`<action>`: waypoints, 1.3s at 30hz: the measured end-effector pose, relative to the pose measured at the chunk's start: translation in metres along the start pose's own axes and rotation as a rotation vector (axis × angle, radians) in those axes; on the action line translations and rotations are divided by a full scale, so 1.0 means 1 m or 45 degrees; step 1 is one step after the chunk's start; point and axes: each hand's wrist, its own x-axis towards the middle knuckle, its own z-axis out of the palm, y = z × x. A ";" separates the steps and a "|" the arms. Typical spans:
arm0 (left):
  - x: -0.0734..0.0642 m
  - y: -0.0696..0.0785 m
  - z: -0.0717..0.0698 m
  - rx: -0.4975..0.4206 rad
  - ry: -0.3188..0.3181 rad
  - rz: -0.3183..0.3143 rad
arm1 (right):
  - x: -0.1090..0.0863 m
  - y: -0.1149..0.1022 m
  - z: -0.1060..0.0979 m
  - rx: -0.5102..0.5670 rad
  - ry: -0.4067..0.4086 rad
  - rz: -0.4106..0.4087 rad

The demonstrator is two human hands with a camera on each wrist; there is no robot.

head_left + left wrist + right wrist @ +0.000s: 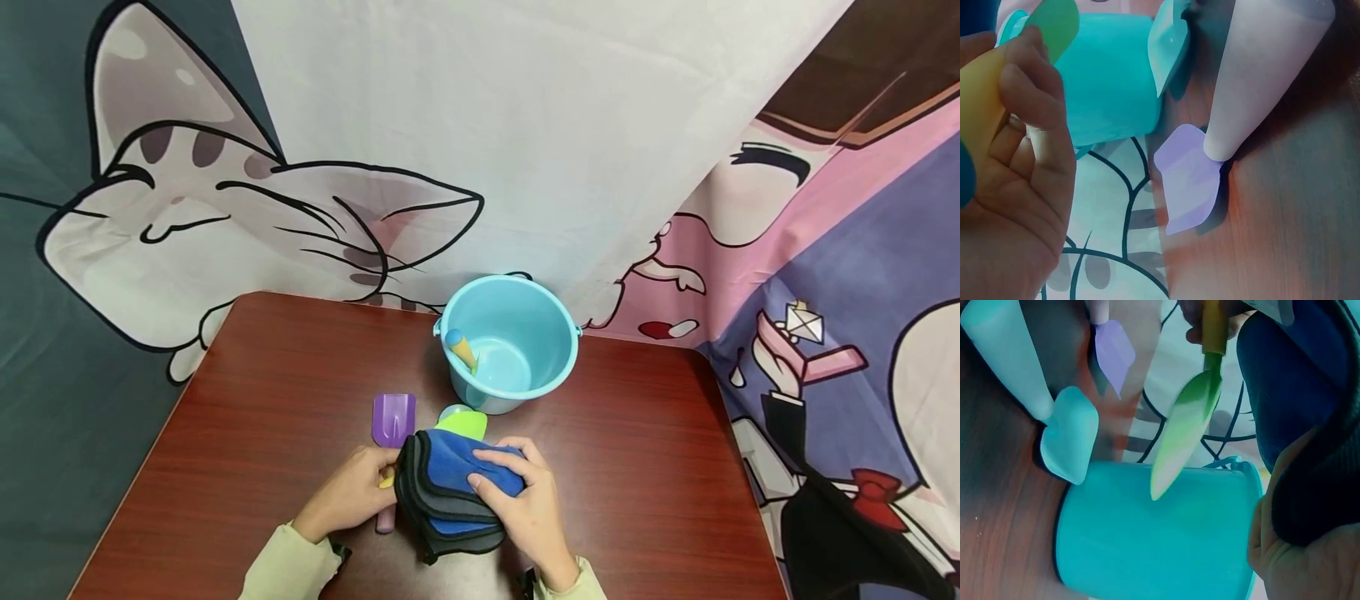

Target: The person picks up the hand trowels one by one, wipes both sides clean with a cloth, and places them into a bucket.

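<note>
Left grip [354, 492]: holds partly hidden yellow handle [386, 482]
Right grip [531, 496]: grasps black-edged blue-and-grey fabric stack [450, 467]
Round light-blue plastic bucket [542, 333]: stands on reddish-brown wooden desk [645, 458]

Green trowel [1199, 400] beside layered blue cloth [453, 467]

A draped nook, home or studio unclear: cartoon-printed cloth [570, 108] hangs left, far and right of a reddish-brown wood-grain bench [637, 467].

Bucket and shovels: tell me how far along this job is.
Done, it seems: one yellow-handled tool is in the bucket. In hand: the left hand holds the green shovel, the right hand a blue cloth, perhaps for wiping. Remaining, probably: the purple shovel and teal shovel, which lie on the table.
</note>
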 end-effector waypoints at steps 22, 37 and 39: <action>-0.002 0.001 -0.002 -0.130 -0.082 0.024 | 0.013 0.020 0.001 -0.176 0.080 0.170; -0.006 0.002 -0.006 -0.146 -0.109 -0.012 | 0.018 0.034 -0.016 -0.264 0.196 0.148; -0.007 0.002 -0.007 -0.145 -0.112 -0.010 | 0.018 0.036 -0.018 -0.268 0.207 0.167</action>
